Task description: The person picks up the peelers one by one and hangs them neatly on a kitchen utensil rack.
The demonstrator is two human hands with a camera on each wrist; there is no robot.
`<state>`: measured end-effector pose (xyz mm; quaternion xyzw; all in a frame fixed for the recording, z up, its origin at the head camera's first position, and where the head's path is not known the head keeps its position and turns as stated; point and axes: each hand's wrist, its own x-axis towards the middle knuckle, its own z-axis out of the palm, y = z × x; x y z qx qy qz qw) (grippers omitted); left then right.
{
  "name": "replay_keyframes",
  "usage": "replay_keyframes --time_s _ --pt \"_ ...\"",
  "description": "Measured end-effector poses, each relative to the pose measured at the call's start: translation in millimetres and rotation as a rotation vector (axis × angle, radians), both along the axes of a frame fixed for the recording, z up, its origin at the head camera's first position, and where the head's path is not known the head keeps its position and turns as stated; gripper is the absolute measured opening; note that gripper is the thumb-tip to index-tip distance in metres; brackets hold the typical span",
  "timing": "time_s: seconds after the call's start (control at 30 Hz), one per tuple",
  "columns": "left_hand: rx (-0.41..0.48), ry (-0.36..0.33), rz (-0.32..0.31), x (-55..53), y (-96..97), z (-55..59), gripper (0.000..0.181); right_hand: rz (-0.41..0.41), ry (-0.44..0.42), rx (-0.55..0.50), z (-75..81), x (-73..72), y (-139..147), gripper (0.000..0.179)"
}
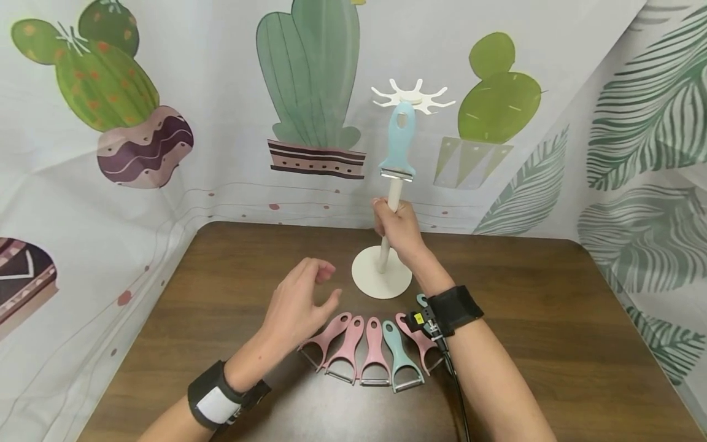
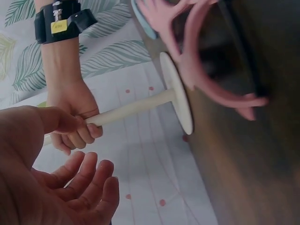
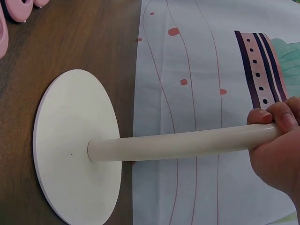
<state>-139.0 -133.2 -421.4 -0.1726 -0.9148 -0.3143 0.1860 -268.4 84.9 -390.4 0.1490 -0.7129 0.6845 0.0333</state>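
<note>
**My right hand [image 1: 402, 230] hugs the white stand [image 1: 394, 193]**

I have my right fingers wrapped round the pole [image 1: 384, 253] of the stand, below the blue peeler [image 1: 400, 144]. My left hand [image 1: 295, 304] holds nothing. Its fingers are loose and a bit bent, with the thumb apart from them. It is in front of the stand, to the left, and my two hands are not touching.

The stand is near the back edge of the table [image 1: 513, 307], about halfway between the left and right edges. Its round base [image 1: 381, 284] seems to rest on the wood. Up top is a ring of hooks [image 1: 412, 97], and the blue peeler hangs at the front of it, blade down. I can't tell just how the hook holds it.

Nearer the front edge, more peelers [image 1: 374, 345] lie in a fan, handles to the back edge and blades to the front. I see four pink ones and a teal peeler [image 1: 396, 348] among them. Another teal one peeks out by my right wrist band [image 1: 455, 309].

I think the stand is light and stiff, and its smooth pole could slip or tip, so the middle of the pole is a good spot to grab. The peelers look light and hard, maybe a little slick. I'd pinch them by the handle, away from the sharp blade.
</note>
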Motion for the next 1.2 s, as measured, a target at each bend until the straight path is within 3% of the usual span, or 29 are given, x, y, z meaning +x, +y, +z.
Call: replay_keyframes --time_s 0.43,1.07,1.2 --pt "-0.084 -0.090 0.032 25.4 -13.9 -26.9 0.042 -0.006 0.002 0.011 -1.6 0.2 0 0.049" --pt "-0.203 -0.247 0.068 40.8 -12.1 -36.1 0.050 -0.007 0.008 0.011 0.3 -0.9 -1 0.050" --pt "-0.224 -0.244 0.068 42.1 -10.7 -39.5 0.049 -0.012 0.003 0.017 -0.9 -0.7 -1 0.051"
